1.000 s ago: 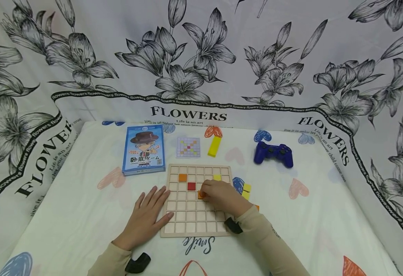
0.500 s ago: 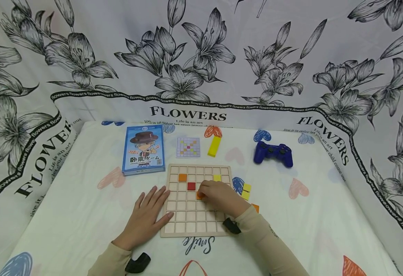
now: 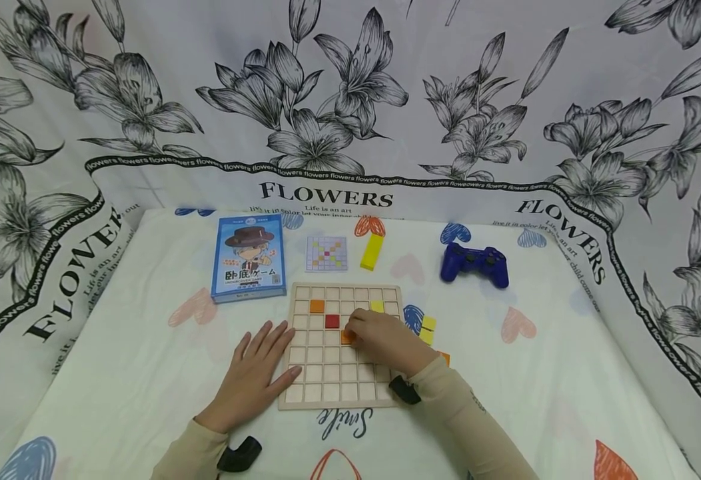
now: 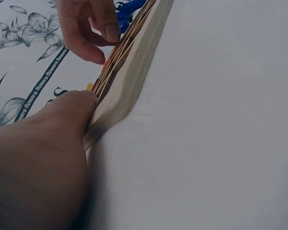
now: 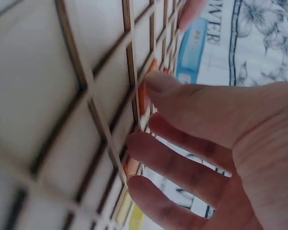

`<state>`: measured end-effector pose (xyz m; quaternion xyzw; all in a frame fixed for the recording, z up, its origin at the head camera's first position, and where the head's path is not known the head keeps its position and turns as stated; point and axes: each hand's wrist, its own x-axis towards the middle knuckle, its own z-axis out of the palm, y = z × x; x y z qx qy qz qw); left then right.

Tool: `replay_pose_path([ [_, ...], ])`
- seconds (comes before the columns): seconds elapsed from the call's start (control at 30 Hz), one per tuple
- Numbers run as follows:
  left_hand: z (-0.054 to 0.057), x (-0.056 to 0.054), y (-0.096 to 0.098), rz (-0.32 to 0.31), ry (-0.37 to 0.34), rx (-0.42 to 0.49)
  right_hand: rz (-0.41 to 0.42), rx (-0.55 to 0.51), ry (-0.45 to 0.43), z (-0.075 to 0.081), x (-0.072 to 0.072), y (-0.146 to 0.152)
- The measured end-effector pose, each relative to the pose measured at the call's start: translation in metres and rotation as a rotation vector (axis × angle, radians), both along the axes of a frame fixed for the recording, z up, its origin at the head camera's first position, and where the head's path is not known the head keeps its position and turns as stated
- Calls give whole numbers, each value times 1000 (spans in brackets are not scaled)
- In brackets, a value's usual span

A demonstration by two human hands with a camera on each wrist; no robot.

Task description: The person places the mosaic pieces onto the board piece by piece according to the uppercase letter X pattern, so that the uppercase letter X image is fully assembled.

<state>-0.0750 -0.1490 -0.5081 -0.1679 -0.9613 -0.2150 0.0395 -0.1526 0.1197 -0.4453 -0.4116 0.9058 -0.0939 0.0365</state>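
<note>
In the head view a wooden grid board (image 3: 317,393) lies on the cloth. My left hand (image 3: 251,380) rests flat at its left edge, fingers spread, thumb over the rim. My right hand (image 3: 383,340) is over the middle of the grid. Its thumb tip touches an orange tile (image 5: 143,98) in the right wrist view, and the other fingers stand apart from the thumb. That orange tile (image 3: 347,337) sits in a cell, partly covered by the fingers. A red tile (image 3: 332,321), another orange tile (image 3: 317,307) and a yellow tile (image 3: 377,307) occupy other cells.
Right of the board lie yellow tiles (image 3: 427,330) and an orange piece (image 3: 444,359) partly behind the sleeve. Beyond the board are a blue game box (image 3: 248,259), a pattern card (image 3: 326,254), a yellow block (image 3: 372,252) and a blue game controller (image 3: 474,265).
The orange piece at my right fingertips has lowered and now lies flat in its cell. The right hand has barely shifted, and the left hand has stayed at the board's edge.
</note>
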Motion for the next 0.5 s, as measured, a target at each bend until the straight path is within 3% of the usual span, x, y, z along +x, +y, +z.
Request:
replay_pose_path([
  [0.23, 3, 0, 1, -1, 8, 17, -172, -3, -102, 12, 0, 35],
  [0.5, 0, -1, -1, -6, 1, -3, -385, 69, -177, 16, 15, 89],
])
